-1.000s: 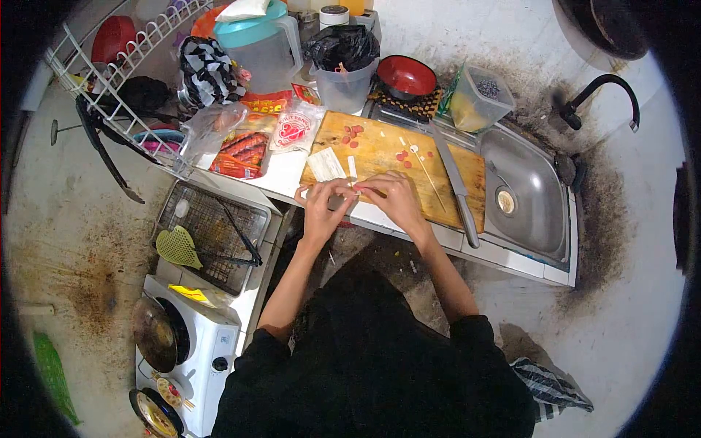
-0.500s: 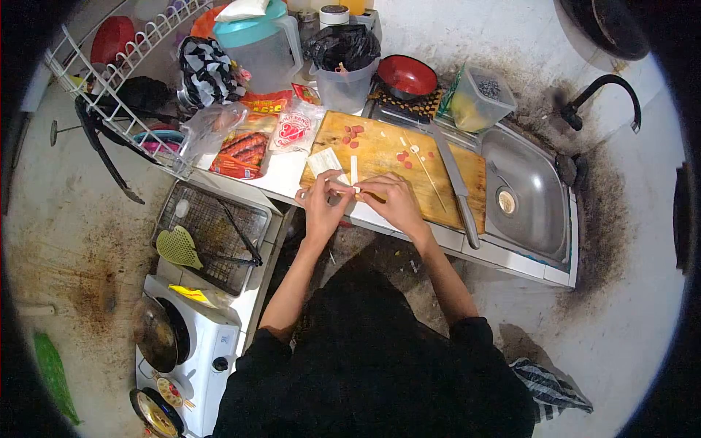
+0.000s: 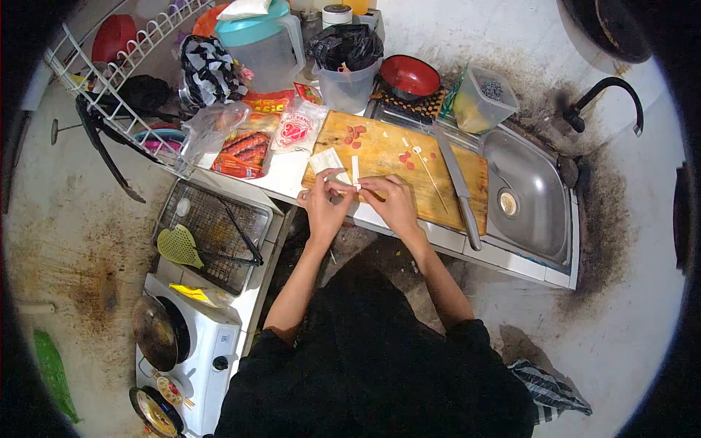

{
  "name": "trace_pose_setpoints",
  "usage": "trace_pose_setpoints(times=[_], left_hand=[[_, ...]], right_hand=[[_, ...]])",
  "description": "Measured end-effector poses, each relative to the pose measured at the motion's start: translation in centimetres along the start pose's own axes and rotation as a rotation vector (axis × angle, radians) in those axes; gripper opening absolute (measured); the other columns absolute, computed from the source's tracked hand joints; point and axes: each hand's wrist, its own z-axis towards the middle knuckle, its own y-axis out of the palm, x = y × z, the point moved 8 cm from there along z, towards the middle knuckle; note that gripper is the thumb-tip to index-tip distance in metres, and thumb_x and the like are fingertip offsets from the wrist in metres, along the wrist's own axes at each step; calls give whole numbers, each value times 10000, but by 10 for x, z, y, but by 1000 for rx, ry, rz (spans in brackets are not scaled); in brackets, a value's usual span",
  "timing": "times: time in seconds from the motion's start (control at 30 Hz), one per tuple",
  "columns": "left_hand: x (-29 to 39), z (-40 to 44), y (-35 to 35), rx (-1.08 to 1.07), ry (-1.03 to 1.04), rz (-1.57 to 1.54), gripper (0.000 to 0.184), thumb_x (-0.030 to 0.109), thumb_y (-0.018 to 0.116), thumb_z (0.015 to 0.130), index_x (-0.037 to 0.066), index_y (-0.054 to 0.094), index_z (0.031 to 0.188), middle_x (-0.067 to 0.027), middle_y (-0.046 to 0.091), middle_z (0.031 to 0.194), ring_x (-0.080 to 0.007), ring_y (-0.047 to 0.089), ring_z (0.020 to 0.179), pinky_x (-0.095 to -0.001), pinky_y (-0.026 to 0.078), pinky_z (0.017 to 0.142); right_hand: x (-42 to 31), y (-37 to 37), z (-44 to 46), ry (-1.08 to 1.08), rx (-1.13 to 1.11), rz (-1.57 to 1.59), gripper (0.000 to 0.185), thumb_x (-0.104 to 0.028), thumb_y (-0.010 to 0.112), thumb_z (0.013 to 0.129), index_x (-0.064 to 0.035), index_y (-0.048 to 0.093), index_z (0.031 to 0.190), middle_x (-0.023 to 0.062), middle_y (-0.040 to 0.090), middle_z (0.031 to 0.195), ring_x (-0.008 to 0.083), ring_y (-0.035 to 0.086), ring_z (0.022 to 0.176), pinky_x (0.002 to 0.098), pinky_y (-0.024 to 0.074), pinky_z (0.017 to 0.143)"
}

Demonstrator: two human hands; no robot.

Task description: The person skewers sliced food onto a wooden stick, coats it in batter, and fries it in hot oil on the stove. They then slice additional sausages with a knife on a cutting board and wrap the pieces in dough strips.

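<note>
My left hand (image 3: 326, 202) and my right hand (image 3: 391, 202) meet at the front edge of the wooden cutting board (image 3: 380, 142). Their fingertips pinch a small whitish piece between them, at the lower end of a narrow white strip (image 3: 355, 169). Wider white sheets (image 3: 326, 160) lie just beyond my left fingers. Reddish slices (image 3: 355, 132) are grouped near the board's back left, with more slices (image 3: 407, 160) farther right. A thin wooden skewer (image 3: 432, 179) lies slanted beside them. The large knife (image 3: 458, 182) rests across the board's right part, its handle over the front edge.
A steel sink (image 3: 531, 197) with a black tap adjoins the board's right. Food packages (image 3: 243, 154) lie at left. Behind stand a bin with a black bag (image 3: 347, 84), a red bowl (image 3: 410, 76) and a clear container (image 3: 482, 102). The stove (image 3: 208, 343) is lower left.
My hands stay together with fingertips pinched, shifting only slightly around the small piece. The whole view has moved a little; the board, knife and slices keep their places.
</note>
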Motion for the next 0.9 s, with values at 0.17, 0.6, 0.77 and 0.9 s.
trace_pose_setpoints(times=[0.17, 0.6, 0.77, 0.9], left_hand=[[0, 1, 2, -26, -44, 74, 359, 185, 702, 721, 85, 550, 1031, 51, 644, 700, -120, 549, 654, -346, 249, 830], [15, 6, -5, -109, 177, 306, 111, 253, 673, 757, 187, 714, 837, 59, 595, 951, -154, 512, 935, -451, 216, 878], [9, 15, -1, -115, 152, 300, 124, 286, 692, 731, 205, 715, 822, 61, 580, 950, -154, 505, 956, -464, 216, 881], [-1, 20, 4, -161, 123, 344, 163, 307, 712, 704, 209, 713, 834, 59, 563, 998, -153, 488, 1010, -476, 206, 902]], right_hand=[[-1, 2, 0, -20, -28, -105, 158, -158, 696, 725, -112, 710, 876, 36, 681, 817, 225, 597, 763, 323, 476, 696], [-12, -1, 11, -102, -100, -129, 154, -170, 656, 768, -66, 680, 879, 67, 606, 845, 247, 565, 843, 350, 450, 764], [-3, 5, 19, -63, -183, -127, 146, -161, 625, 801, -45, 671, 876, 89, 585, 823, 249, 570, 815, 349, 457, 737], [4, 9, 24, -31, -207, -65, 154, -165, 625, 803, -51, 677, 892, 93, 582, 793, 234, 583, 732, 339, 468, 670]])
